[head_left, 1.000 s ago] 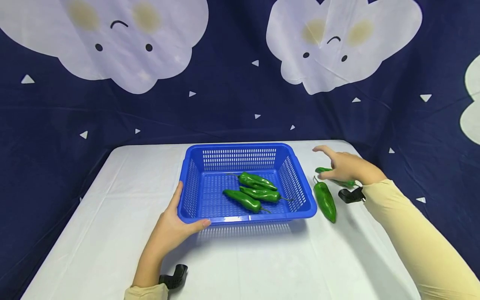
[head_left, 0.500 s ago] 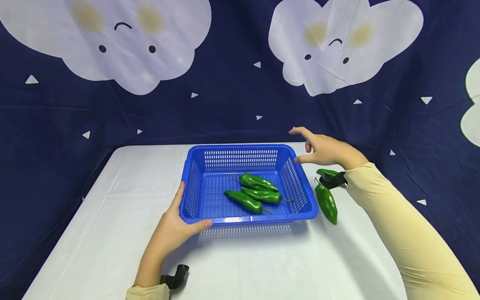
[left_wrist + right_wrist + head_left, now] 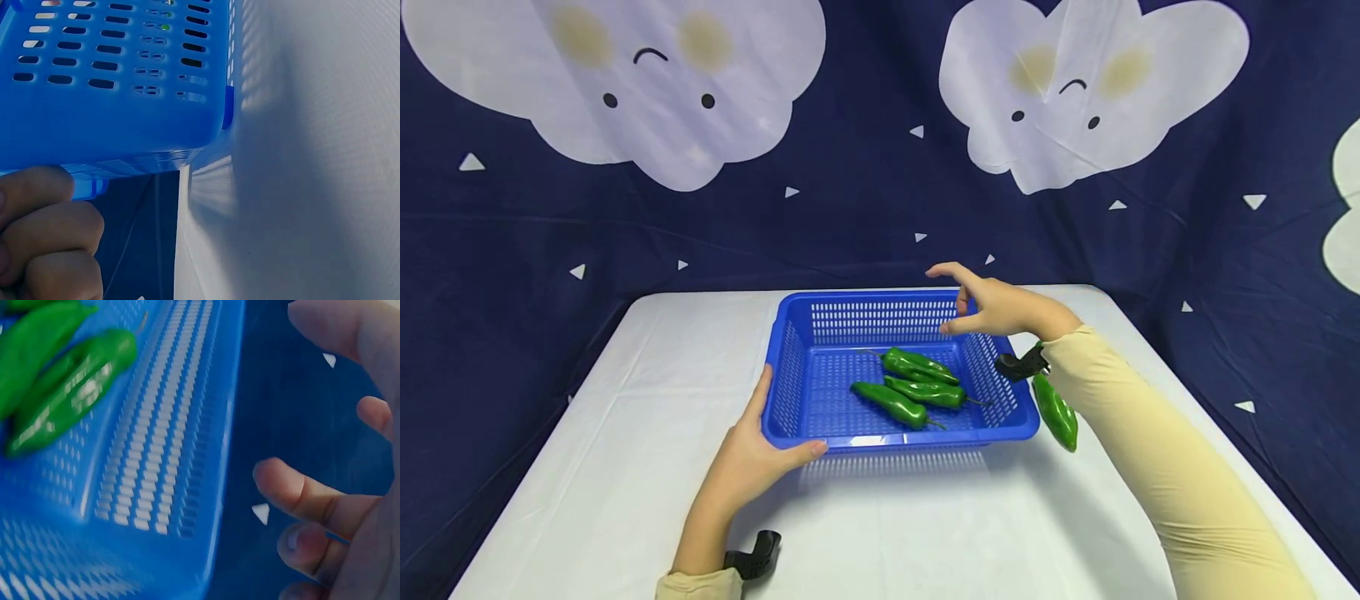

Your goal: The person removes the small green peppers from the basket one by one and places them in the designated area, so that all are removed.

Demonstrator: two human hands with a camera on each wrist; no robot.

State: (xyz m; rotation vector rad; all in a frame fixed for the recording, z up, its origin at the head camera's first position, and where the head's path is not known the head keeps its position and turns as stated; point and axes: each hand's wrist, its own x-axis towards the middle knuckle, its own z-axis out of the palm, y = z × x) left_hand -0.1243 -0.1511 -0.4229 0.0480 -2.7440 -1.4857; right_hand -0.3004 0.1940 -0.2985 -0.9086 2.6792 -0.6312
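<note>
A blue plastic basket [image 3: 895,440] with slotted walls stands on the white table and holds three long green peppers [image 3: 898,406]. My left hand [image 3: 745,462] grips its near left corner, thumb along the front rim and index finger up the left side; in the left wrist view, curled fingers [image 3: 56,231] lie against the basket. Over the far right corner hovers my right hand [image 3: 996,307], thumb and index finger spread with nothing between them. The right wrist view shows that hand beside the basket wall, with two peppers [image 3: 75,394] inside.
Right of the basket, another green pepper [image 3: 1057,414] lies on the table [image 3: 880,533], partly under the right forearm's shadow side. A second loose pepper is mostly hidden behind the right wrist. A dark blue cloth [image 3: 865,217] with cloud prints hangs behind the table.
My right hand has moved left from above the loose peppers to over the basket's far right corner, with nothing in it. The left hand and basket hold their place.
</note>
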